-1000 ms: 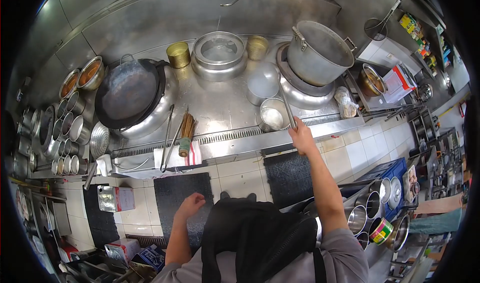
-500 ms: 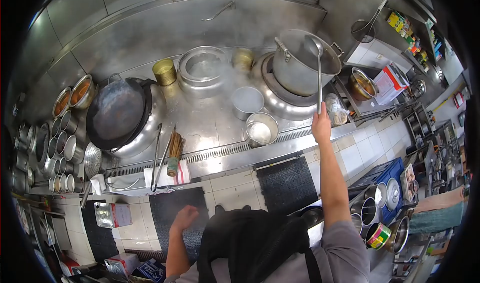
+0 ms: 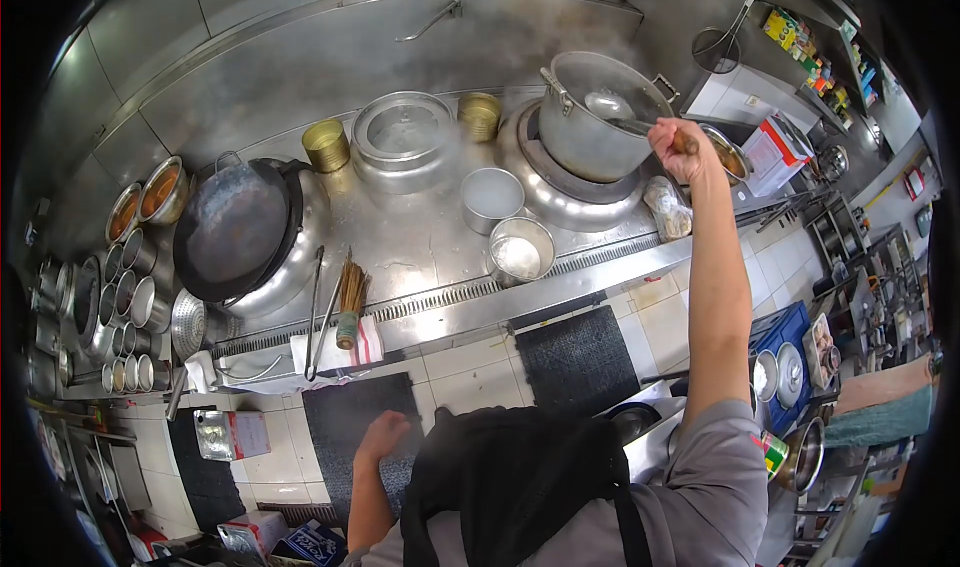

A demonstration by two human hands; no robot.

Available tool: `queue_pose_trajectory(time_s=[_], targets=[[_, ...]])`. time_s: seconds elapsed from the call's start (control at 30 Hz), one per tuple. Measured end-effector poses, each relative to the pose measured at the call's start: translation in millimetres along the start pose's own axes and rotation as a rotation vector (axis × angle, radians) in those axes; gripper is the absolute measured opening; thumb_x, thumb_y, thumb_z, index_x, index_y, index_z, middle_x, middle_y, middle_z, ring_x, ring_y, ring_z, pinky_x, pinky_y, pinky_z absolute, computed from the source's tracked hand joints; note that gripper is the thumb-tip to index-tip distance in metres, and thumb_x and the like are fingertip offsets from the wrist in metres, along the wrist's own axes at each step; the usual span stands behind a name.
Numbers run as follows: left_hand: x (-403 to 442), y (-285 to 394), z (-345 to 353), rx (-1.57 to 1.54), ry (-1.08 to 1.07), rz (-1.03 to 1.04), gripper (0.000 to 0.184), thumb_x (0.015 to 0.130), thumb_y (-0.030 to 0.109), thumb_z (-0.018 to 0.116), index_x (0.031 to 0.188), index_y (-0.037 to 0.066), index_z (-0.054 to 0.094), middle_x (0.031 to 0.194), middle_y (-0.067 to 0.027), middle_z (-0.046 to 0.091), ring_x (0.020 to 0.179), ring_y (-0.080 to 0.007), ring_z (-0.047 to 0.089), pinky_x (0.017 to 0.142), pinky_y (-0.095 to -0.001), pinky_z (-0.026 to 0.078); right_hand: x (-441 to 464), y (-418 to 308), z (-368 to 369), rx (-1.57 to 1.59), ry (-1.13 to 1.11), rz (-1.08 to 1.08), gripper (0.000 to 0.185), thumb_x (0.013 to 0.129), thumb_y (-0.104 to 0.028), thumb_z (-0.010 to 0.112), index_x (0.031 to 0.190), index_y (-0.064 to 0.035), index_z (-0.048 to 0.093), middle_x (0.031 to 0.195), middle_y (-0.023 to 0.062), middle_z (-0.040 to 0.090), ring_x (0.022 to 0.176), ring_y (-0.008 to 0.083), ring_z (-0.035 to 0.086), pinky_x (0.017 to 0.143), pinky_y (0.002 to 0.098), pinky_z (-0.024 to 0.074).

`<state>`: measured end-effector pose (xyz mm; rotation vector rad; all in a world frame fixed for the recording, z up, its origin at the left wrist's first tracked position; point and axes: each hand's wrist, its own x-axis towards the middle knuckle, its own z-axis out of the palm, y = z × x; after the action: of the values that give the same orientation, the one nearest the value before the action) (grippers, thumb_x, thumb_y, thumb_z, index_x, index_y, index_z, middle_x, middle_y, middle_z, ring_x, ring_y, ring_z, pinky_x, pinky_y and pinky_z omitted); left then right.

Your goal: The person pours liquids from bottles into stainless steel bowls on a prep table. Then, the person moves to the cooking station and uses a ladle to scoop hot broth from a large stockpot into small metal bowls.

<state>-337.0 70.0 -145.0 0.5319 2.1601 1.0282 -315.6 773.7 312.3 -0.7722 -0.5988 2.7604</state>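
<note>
My right hand (image 3: 680,151) is closed round the wooden-ended handle of a long metal ladle (image 3: 607,105). The ladle's bowl is inside the large steel stockpot (image 3: 592,149), which stands on the round burner at the right. Steam partly veils the pot's contents. Down over the dark floor mat hangs my left hand (image 3: 384,435), its fingers loosely bent and apart, with nothing visible in it. Left of the stockpot stand two smaller metal pots, one with cloudy liquid (image 3: 493,197) and one with something whitish (image 3: 521,252).
A blackened wok (image 3: 235,229) rests on the left burner. Tongs (image 3: 321,317) and a bamboo brush (image 3: 350,307) lie at the counter's front edge. A bowl of brownish liquid (image 3: 724,155) and a plastic bag (image 3: 667,207) are right of the stockpot. Steel cups crowd the far left.
My right hand has moved up and to the right, towards the stockpot's rim. The ladle has swung from nearly upright to slanting across the pot. My left hand has hardly moved.
</note>
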Motion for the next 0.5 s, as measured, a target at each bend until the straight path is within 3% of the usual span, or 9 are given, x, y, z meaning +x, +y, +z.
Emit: queue_pose_trajectory(time_s=[0.07,0.17,0.27,0.37,0.5], targets=[[0,1,-3,0.014,-0.012,0.006,0.031,0.088,0.019,0.071,0.110,0.000,0.063,0.096,-0.0122,0.070,0.088,-0.0187,0.067,0.075,-0.0325,0.055,-14,5,13,0.055,-0.079,0.011,0.018,0.092,0.000,0.048,0.077,-0.0026,0.038,0.068,0.0014,0.046,0.052,0.0086,0.052,0.046,0.0206,0.0506],[2,4,-6,-0.052,-0.049,-0.102,0.036,0.085,0.029,0.068,0.109,0.003,0.065,0.104,-0.0181,0.070,0.103,-0.0322,0.066,0.088,-0.0400,0.051,-26,7,27,0.095,-0.129,0.043,0.018,0.092,-0.001,0.046,0.077,-0.0026,0.038,0.068,0.0015,0.045,0.052,0.0088,0.051,0.046,0.0208,0.0505],[3,4,-7,-0.065,-0.064,-0.072,0.035,0.085,0.028,0.069,0.109,0.002,0.065,0.103,-0.0162,0.070,0.100,-0.0297,0.067,0.087,-0.0386,0.052,-39,10,42,0.086,-0.106,0.065,0.018,0.092,-0.001,0.046,0.076,-0.0025,0.039,0.068,0.0016,0.046,0.052,0.0090,0.051,0.045,0.0210,0.0506],[1,12,-8,-0.042,-0.065,-0.032,0.030,0.088,0.020,0.070,0.110,0.000,0.062,0.091,-0.0097,0.069,0.084,-0.0169,0.066,0.073,-0.0306,0.053,-42,10,52,0.054,-0.100,0.088,0.017,0.092,-0.001,0.045,0.076,-0.0018,0.040,0.069,0.0023,0.046,0.052,0.0092,0.051,0.045,0.0218,0.0510],[1,14,-10,-0.070,-0.093,-0.091,0.032,0.085,0.023,0.071,0.109,0.002,0.065,0.100,-0.0133,0.071,0.095,-0.0235,0.069,0.084,-0.0354,0.053,-47,12,69,0.000,-0.124,0.135,0.016,0.092,-0.002,0.045,0.076,-0.0018,0.041,0.069,0.0025,0.045,0.054,0.0097,0.049,0.048,0.0230,0.0523]])
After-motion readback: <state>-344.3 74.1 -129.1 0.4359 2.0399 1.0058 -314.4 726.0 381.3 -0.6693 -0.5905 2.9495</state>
